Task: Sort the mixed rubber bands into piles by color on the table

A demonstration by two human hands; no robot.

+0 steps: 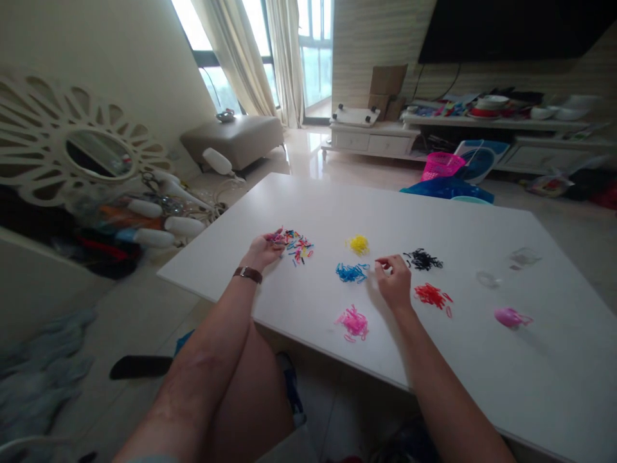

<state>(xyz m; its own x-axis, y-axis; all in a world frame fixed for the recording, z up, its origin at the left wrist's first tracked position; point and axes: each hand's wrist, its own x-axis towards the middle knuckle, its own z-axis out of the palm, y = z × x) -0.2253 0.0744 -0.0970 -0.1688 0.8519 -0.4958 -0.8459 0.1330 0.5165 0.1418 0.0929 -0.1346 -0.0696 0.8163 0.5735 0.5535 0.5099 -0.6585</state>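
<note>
Touching a mixed heap [301,246], left hand [264,249] half curled

On the worktop [332,206], the mixed heap lies left of the blue pile [351,273]; whether that hand grips anything, I cannot tell. The right hand [393,278], fingertips drawn narrow, is just right of the blue pile, any hold unclear. Beyond the blue pile sits the yellow pile [359,245].

Five single-colour piles [351,272], one mixed pile [301,247], two hands [393,280], one wrist strap [249,274], one table [313,206], one screen [511,29].
</note>
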